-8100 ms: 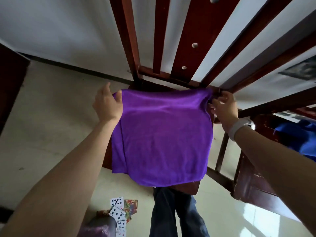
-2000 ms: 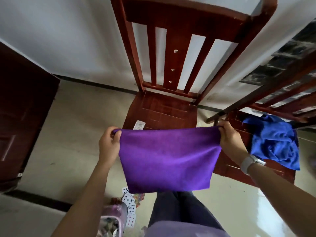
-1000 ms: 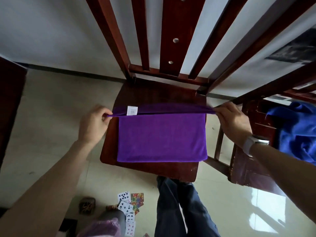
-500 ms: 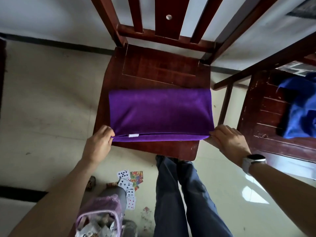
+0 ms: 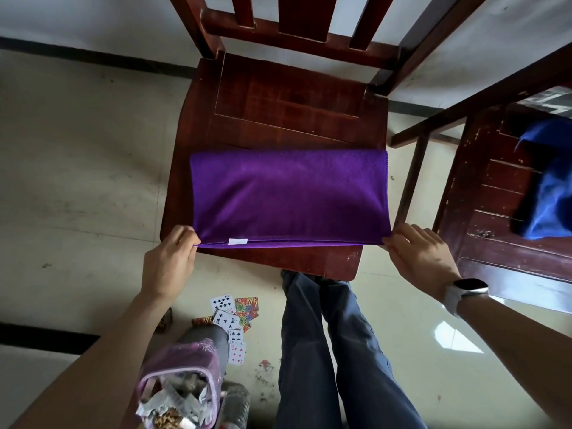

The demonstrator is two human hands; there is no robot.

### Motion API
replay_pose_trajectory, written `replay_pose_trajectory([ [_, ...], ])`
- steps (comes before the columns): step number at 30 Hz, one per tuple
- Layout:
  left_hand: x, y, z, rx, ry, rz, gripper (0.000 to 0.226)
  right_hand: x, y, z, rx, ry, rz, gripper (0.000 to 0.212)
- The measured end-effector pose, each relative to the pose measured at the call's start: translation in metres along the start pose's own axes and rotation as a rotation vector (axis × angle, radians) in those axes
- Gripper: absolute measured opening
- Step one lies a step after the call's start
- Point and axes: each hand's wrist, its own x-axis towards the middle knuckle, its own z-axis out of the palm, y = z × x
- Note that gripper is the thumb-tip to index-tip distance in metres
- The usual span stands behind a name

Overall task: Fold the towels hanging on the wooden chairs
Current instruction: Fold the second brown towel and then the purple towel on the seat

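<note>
Since the frame a second earlier, when the far edge was stretched taut above the seat, the purple towel (image 5: 288, 196) had been folded over toward the person and lay flat as a long rectangle on the near half of the wooden chair (image 5: 288, 100) seat. Its plush, slightly glossy nap showed soft shading, the far fold was rounded, and a small white label (image 5: 237, 241) sat at the near edge where the layers met. The left hand (image 5: 168, 264) pinched the near left corner, fingers curled onto the cloth; the right hand (image 5: 421, 258) pinched the near right corner the same way, a pale watch (image 5: 465, 292) on its wrist. Both hands had come from the far side of the seat to its front edge.

The seat was dark reddish wood with a recessed panel and worn, scuffed corners, under a slatted back. On a second chair (image 5: 495, 212) to the right, its paint chipped, lay a crumpled blue towel (image 5: 548, 193). Playing cards (image 5: 230, 323) were scattered on the pale floor (image 5: 77, 181), beside a translucent pink bag (image 5: 182, 385) of wrappers.
</note>
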Motion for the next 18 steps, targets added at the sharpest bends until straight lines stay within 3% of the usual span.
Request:
replay_pose_trajectory([
  [4, -0.006, -0.003, -0.003, -0.034, 0.072, 0.029, 0.006, 0.002, 0.006, -0.004, -0.007, 0.035, -0.031, 0.015],
  [9, -0.015, 0.002, 0.009, 0.013, -0.045, 0.000, 0.009, 0.001, 0.007, 0.002, -0.082, -0.033, -0.116, 0.019],
  [12, -0.012, 0.002, 0.017, 0.039, -0.078, -0.030, 0.012, 0.002, 0.008, 0.008, -0.132, -0.058, -0.109, 0.006],
  [18, -0.015, 0.000, 0.021, 0.125, -0.115, -0.033, 0.018, 0.002, 0.008, 0.019, -0.265, -0.172, -0.103, 0.018],
])
